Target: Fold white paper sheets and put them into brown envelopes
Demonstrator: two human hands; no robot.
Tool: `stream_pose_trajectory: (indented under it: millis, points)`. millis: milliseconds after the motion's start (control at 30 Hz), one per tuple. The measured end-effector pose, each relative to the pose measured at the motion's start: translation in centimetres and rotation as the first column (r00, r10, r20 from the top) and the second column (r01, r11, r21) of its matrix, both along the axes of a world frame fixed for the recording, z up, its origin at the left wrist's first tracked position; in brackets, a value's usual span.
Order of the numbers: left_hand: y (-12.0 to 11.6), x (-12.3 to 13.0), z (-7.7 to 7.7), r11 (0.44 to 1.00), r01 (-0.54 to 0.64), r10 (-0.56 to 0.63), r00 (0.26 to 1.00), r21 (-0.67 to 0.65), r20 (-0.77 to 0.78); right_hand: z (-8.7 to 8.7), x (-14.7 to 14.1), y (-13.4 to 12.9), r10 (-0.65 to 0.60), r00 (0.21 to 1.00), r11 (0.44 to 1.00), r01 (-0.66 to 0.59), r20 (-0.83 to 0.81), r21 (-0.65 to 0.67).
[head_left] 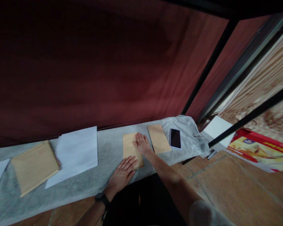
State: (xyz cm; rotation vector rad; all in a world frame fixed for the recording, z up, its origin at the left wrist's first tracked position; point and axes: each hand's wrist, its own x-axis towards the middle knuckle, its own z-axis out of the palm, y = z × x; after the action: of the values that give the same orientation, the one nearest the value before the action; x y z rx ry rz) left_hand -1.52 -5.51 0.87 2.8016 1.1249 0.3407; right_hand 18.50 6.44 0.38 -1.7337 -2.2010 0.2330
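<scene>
A tan paper envelope point(128, 146) lies flat on the grey cloth-covered bench in front of me. My left hand point(123, 172) rests on its lower left part, palm down with the fingers stretched out. Higher up, near the right edge of that envelope, my right hand point(141, 143) presses flat, fingers extended. Just to the right is a second tan envelope point(159, 138), which neither hand holds. A dark-screened phone point(175, 138) lies beyond it.
The narrow bench point(110, 141) also bears white paper sheets point(79, 153) and a padded tan envelope point(35, 164) on the left. Black metal bars point(209, 66) rise at right. A red and yellow box point(261, 149) and a white box point(218, 130) stand low beside the bench.
</scene>
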Motion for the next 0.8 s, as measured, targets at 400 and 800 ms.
stream_pose_trajectory:
  millis: [400, 800]
  points:
    - [0.0, 0.3, 0.2, 0.999, -0.030, 0.031, 0.999, -0.015, 0.014, -0.7, 1.1, -6.7, 0.109, 0.994, 0.992, -0.110, 0.017, 0.069]
    - [4.7, 1.4, -0.2, 0.982, -0.155, 0.165, 0.982, -0.103, 0.089, -0.7, 3.3, -12.2, 0.172, 0.985, 0.972, -0.170, 0.003, 0.160]
